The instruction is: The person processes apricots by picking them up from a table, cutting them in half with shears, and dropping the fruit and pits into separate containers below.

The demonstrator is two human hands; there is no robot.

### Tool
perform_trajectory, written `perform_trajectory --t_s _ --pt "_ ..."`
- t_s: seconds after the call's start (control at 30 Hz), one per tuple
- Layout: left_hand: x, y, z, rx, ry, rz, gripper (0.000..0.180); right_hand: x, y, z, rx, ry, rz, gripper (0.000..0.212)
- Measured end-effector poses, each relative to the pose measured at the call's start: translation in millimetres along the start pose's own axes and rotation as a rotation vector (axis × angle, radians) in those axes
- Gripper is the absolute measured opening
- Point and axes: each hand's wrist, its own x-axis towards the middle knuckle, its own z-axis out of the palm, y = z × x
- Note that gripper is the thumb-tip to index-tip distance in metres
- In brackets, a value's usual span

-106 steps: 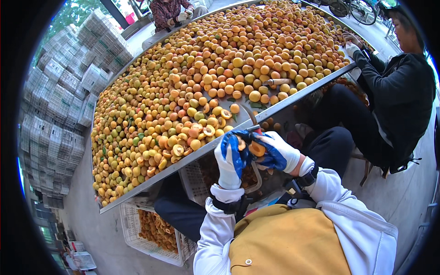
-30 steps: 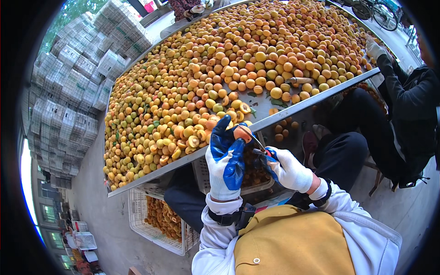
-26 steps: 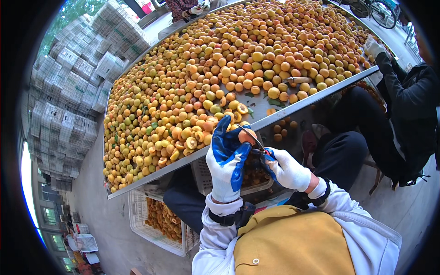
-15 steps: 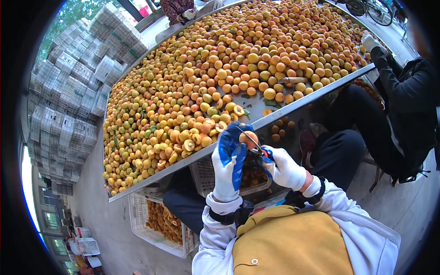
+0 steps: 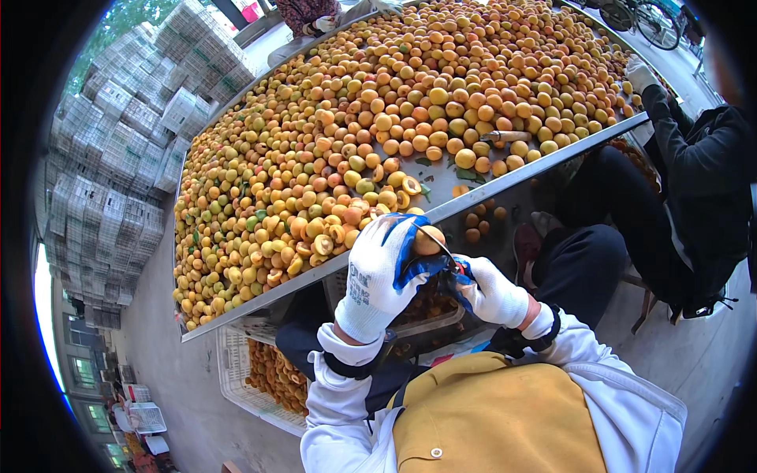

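Observation:
My left hand [image 5: 388,264], in a white glove with blue palm and fingertips, is closed around one apricot [image 5: 428,240] just off the table's near edge. In a matching glove, my right hand [image 5: 487,290] grips a small knife [image 5: 438,243] with a partly visible red handle. The dark blade lies across the apricot; how deep it goes I cannot tell. Beyond both hands, a metal-edged table [image 5: 505,186] bears a wide heap of apricots [image 5: 347,158], several of them cut in half near the close edge.
Below the table stand white plastic crates [image 5: 234,370], one with apricot halves inside. A person in dark clothes [image 5: 694,189] sits at the right, and another person's gloved hand [image 5: 323,25] shows at the far side. Stacked crates [image 5: 118,142] rise at the left.
My left hand has turned, so the back of its glove now shows, and the apricot has turned with it. The right hand keeps the knife against the fruit, nearly in place.

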Motion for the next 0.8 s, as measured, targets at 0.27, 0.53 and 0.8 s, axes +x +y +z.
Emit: perform_trajectory --t_s 0.27,0.53,0.8 --pt "-28.1 8.4 37.2 -0.978 0.181 -0.454 0.049 4.4 -1.7 2.1 -0.084 -0.018 -0.073 0.002" --pt "-15.2 8.9 16.0 -0.311 0.108 -0.237 0.037 2.4 1.3 -0.5 -0.067 0.003 -0.055 0.003" --pt "-24.1 8.8 31.6 -0.641 0.133 -0.510 0.031 0.0 15.2 12.6 -0.047 0.008 -0.012 0.007"
